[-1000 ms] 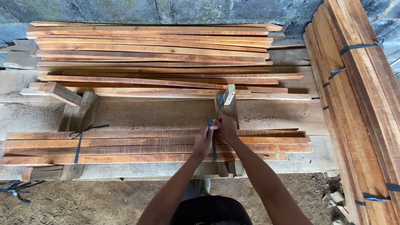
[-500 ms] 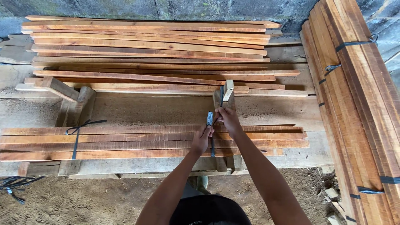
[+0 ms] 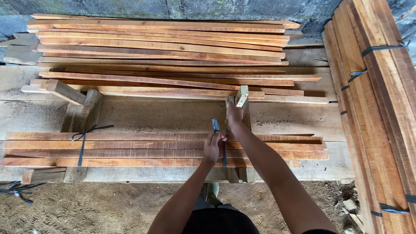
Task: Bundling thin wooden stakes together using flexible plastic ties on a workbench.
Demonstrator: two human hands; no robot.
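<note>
A flat bundle of long reddish wooden slats (image 3: pixel 143 149) lies across the near part of a workbench. My left hand (image 3: pixel 212 147) pinches a dark blue plastic strap (image 3: pixel 215 125) that stands up from the bundle and also runs down over the slats. My right hand (image 3: pixel 233 115) reaches a little farther out, its fingers closed around the other end of the strap beside an upright wooden block (image 3: pixel 242 102). A tied strap (image 3: pixel 84 134) wraps the bundle's left end.
A large loose pile of slats (image 3: pixel 160 47) fills the far side of the bench. Strapped bundles of boards (image 3: pixel 377 108) lean along the right. Wooden support blocks (image 3: pixel 82 108) sit at left. Loose straps (image 3: pixel 15 188) lie on the sandy ground below.
My right hand has moved away from my left and farther out along the strap, toward the upright block. My left hand keeps its grip over the bundle.
</note>
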